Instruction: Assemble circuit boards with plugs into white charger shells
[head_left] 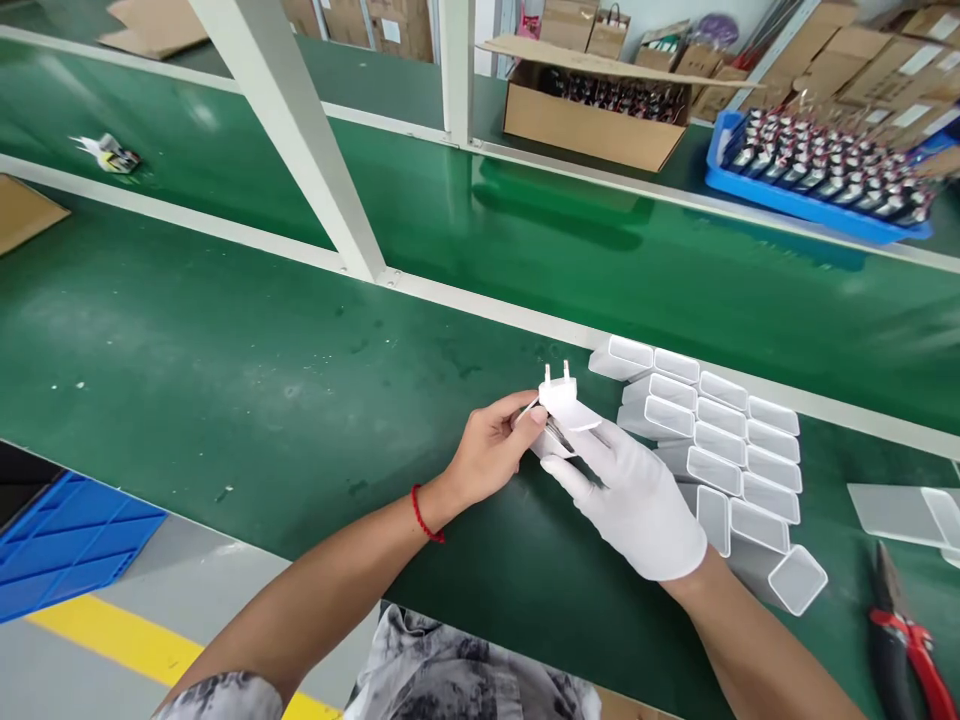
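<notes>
My left hand, bare with a red cord at the wrist, has its thumb and fingers closed on a white plug adapter casing. A white two-pin plug part stands at the top with its pins upward. The casing looks partly open, with something grey and metallic showing inside. My right hand, in a white glove, grips the casing from the other side, its fingers at the plug part and lower edge. The hands partly hide how the pieces join. Close to the glove, several white open-ended sleeves lie in rows.
Red-and-black pliers lie at the right on the green bench, below more white sleeves. A slanted white post and rail divide the bench. Beyond are a blue tray and a cardboard box of small wired parts.
</notes>
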